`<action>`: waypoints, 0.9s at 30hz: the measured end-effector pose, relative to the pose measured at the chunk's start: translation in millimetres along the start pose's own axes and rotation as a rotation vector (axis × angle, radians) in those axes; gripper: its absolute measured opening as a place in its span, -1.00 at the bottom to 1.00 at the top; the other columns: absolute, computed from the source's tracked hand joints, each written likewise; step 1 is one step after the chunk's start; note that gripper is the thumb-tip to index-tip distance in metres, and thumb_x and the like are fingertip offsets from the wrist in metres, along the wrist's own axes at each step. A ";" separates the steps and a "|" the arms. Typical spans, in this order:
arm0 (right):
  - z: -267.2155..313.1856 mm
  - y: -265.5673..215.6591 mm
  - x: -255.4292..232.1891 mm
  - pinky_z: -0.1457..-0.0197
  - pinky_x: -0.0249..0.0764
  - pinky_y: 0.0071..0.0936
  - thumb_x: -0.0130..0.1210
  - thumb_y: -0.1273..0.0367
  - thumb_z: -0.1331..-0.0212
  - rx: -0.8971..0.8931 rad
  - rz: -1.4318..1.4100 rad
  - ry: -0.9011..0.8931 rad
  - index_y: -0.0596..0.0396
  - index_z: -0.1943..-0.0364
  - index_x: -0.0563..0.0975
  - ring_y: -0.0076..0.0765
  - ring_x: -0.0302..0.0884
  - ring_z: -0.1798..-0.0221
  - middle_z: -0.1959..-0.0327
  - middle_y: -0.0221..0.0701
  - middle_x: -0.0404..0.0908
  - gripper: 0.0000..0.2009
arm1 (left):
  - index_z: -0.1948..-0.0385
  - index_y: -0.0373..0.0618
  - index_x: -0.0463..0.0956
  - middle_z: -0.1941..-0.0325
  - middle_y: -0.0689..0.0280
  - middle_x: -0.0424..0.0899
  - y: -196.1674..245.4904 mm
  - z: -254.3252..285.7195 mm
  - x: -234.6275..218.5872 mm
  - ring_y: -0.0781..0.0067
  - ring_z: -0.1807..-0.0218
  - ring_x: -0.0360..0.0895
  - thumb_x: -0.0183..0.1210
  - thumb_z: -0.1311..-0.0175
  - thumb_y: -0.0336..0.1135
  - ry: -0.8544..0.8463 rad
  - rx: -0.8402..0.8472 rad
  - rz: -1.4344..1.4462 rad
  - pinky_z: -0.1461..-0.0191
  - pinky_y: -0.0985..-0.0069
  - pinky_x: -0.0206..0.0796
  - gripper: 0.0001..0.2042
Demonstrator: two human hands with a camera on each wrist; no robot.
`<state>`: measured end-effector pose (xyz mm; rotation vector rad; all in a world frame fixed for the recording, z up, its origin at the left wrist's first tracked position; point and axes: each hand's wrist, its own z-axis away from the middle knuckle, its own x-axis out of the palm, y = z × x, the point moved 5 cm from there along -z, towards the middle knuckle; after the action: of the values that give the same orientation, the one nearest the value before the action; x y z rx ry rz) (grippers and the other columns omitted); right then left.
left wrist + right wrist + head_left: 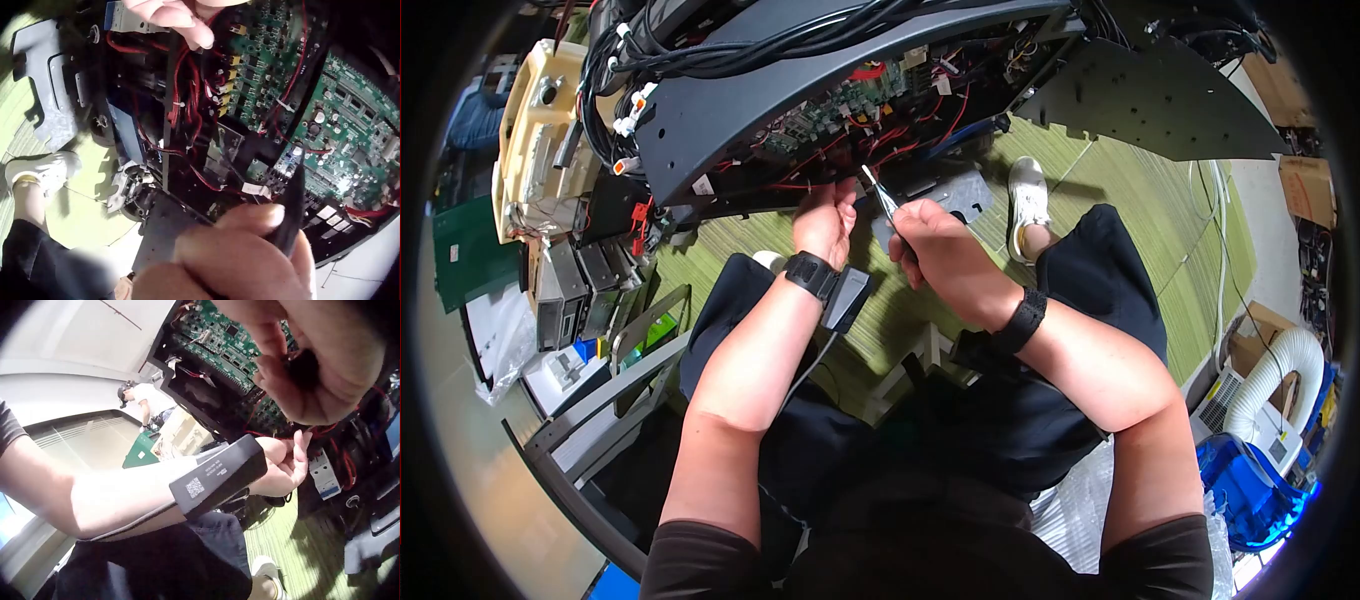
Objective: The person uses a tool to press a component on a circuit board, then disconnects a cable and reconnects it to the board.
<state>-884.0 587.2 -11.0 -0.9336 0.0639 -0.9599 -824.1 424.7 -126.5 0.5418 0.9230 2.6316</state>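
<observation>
My right hand (950,255) grips slim, pointed tweezers (880,190), pale toward the tips in the head view and dark in the left wrist view. They point up at an open black housing (730,125) full of circuit boards and wires. My left hand (825,222) reaches to the housing's lower edge, palm up with fingers loosely bent, beside red wires (187,94). No object shows in its fingers. Close beyond the tweezers in the left wrist view are a white wire label (255,189) and green circuit boards (350,119). My right hand hides the tweezers in the right wrist view.
Black cables (770,45) run over the housing's top. A dark metal plate (1150,100) juts out at right. Cream equipment (550,140) stands at left, a white hose (1295,370) at right. Another person (142,400) is in the background.
</observation>
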 end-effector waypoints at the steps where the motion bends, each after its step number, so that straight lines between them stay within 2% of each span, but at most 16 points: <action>1: 1.8 0.9 -1.0 0.53 0.28 -0.63 -0.14 0.21 -0.31 0.006 -0.003 0.000 0.10 0.23 0.34 -0.66 0.28 0.59 0.55 -0.51 0.43 -0.77 | 0.16 -0.12 0.41 0.31 0.32 0.58 -0.6 1.4 1.7 0.67 0.51 0.41 -0.04 -0.38 -0.27 0.015 0.010 0.014 0.51 0.74 0.32 -0.84; 3: 5.4 1.7 -3.0 0.53 0.28 -0.63 -0.14 0.22 -0.31 0.009 -0.006 -0.002 0.10 0.23 0.34 -0.66 0.27 0.59 0.56 -0.51 0.43 -0.77 | 0.20 -0.12 0.42 0.36 0.33 0.57 -4.0 1.4 4.7 0.66 0.53 0.39 0.00 -0.36 -0.26 0.031 0.032 0.035 0.57 0.74 0.27 -0.84; 6: 9.8 3.8 -4.4 0.49 0.25 -0.71 -0.19 0.22 -0.35 0.022 -0.007 -0.032 0.06 0.26 0.33 -0.71 0.28 0.58 0.47 -0.52 0.43 -0.79 | 0.22 -0.15 0.45 0.42 0.28 0.61 -4.0 -0.3 5.8 0.64 0.58 0.42 0.12 -0.29 -0.23 0.041 0.149 0.040 0.63 0.74 0.24 -0.80; 8: 10.8 4.0 -6.5 0.55 0.26 -0.64 -0.13 0.22 -0.30 0.000 -0.041 -0.030 0.09 0.23 0.34 -0.68 0.25 0.60 0.56 -0.54 0.42 -0.78 | 0.22 -0.15 0.45 0.42 0.29 0.61 -1.1 -2.4 6.4 0.64 0.58 0.43 0.12 -0.29 -0.23 0.047 0.169 -0.012 0.62 0.74 0.25 -0.80; 13: 13.6 2.3 -11.6 0.55 0.26 -0.65 -0.12 0.21 -0.30 -0.020 -0.045 -0.027 0.07 0.23 0.34 -0.69 0.25 0.60 0.56 -0.56 0.43 -0.78 | 0.22 -0.14 0.45 0.43 0.30 0.61 -0.3 -0.8 11.9 0.63 0.59 0.46 0.12 -0.29 -0.21 0.044 0.158 -0.040 0.62 0.73 0.28 -0.79; 15: 13.7 2.7 -13.3 0.55 0.26 -0.65 -0.12 0.21 -0.30 -0.027 -0.046 -0.024 0.07 0.23 0.34 -0.69 0.25 0.60 0.56 -0.56 0.43 -0.78 | 0.26 -0.09 0.46 0.45 0.41 0.55 1.9 2.9 15.2 0.65 0.48 0.46 0.09 -0.31 -0.27 0.038 0.142 -0.071 0.53 0.72 0.28 -0.87; 19: 18.0 0.6 -15.5 0.51 0.25 -0.68 -0.15 0.22 -0.32 -0.031 -0.030 -0.025 0.06 0.23 0.34 -0.71 0.26 0.58 0.52 -0.55 0.43 -0.79 | 0.20 -0.13 0.44 0.35 0.33 0.58 6.6 10.5 24.0 0.58 0.35 0.54 0.01 -0.36 -0.30 0.006 0.187 0.009 0.40 0.68 0.39 -0.86; 21: 19.6 -0.2 -15.2 0.48 0.24 -0.71 -0.18 0.22 -0.35 -0.027 -0.025 -0.035 0.05 0.24 0.34 -0.72 0.27 0.56 0.49 -0.55 0.44 -0.80 | 0.11 -0.19 0.40 0.21 0.23 0.60 1.9 5.5 28.2 0.46 0.20 0.57 -0.10 -0.40 -0.36 -0.065 0.023 0.113 0.22 0.59 0.47 -0.83; 22: 19.7 0.1 -15.1 0.48 0.24 -0.71 -0.17 0.22 -0.35 -0.019 -0.031 -0.034 0.04 0.24 0.34 -0.73 0.27 0.56 0.49 -0.55 0.43 -0.80 | 0.04 -0.28 0.37 0.07 0.10 0.56 2.2 0.5 31.2 0.35 0.10 0.58 -0.18 -0.41 -0.44 -0.146 -0.032 0.192 0.10 0.52 0.48 -0.79; 25: 18.9 0.7 -14.5 0.49 0.24 -0.71 -0.17 0.22 -0.34 -0.016 -0.044 -0.040 0.04 0.24 0.34 -0.73 0.26 0.57 0.49 -0.56 0.43 -0.80 | 0.03 -0.24 0.38 0.07 0.11 0.57 9.3 -3.5 36.2 0.33 0.10 0.58 -0.16 -0.37 -0.48 -0.240 -0.121 0.338 0.07 0.47 0.47 -0.78; 27: 18.4 1.4 -15.1 0.49 0.24 -0.72 -0.17 0.22 -0.34 -0.018 -0.053 -0.040 0.03 0.25 0.34 -0.73 0.26 0.57 0.49 -0.57 0.43 -0.81 | 0.04 -0.29 0.37 0.05 0.06 0.55 12.9 -2.1 37.0 0.29 0.08 0.58 -0.16 -0.35 -0.52 -0.259 -0.114 0.368 0.01 0.41 0.47 -0.78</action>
<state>-884.2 610.4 -5.7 -0.9745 0.0134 -0.9906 -859.7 428.5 -110.5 1.0816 0.6393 2.8121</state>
